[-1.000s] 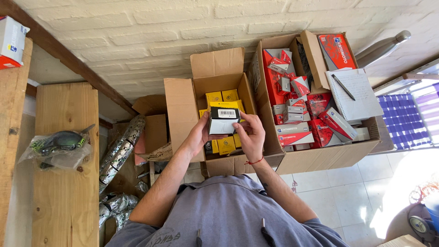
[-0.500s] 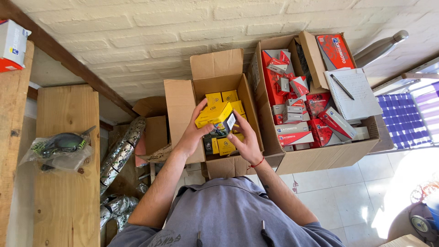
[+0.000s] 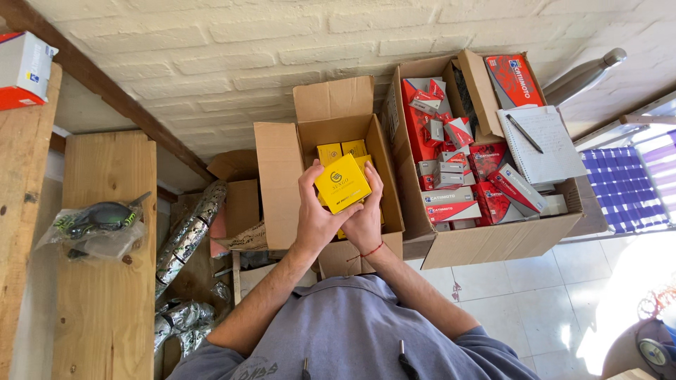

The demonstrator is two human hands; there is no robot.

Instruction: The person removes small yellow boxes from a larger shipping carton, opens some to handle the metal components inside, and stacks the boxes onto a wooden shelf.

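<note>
1. Head camera looks down on a small square yellow cardboard box (image 3: pixel 342 183), which both hands hold above the open brown cardboard carton (image 3: pixel 278 186), over its middle and toward its far edge.
2. I judge that the box can slip and fall, because only the fingertips support it at its sides and nothing is under it; it would fall among the other yellow boxes (image 3: pixel 341 150) packed at the far edge of the carton.
3. I also judge that a wide move of the elbow can hit the larger cardboard carton of red and grey packages (image 3: pixel 493 243), which stands just beside the right edge.
4. Left hand (image 3: pixel 315 214) is half closed, with the thumb and fingers against the left side of the box.
5. Right hand (image 3: pixel 365 218) is half closed too, its fingers curl on the right side and lower corner.
</note>
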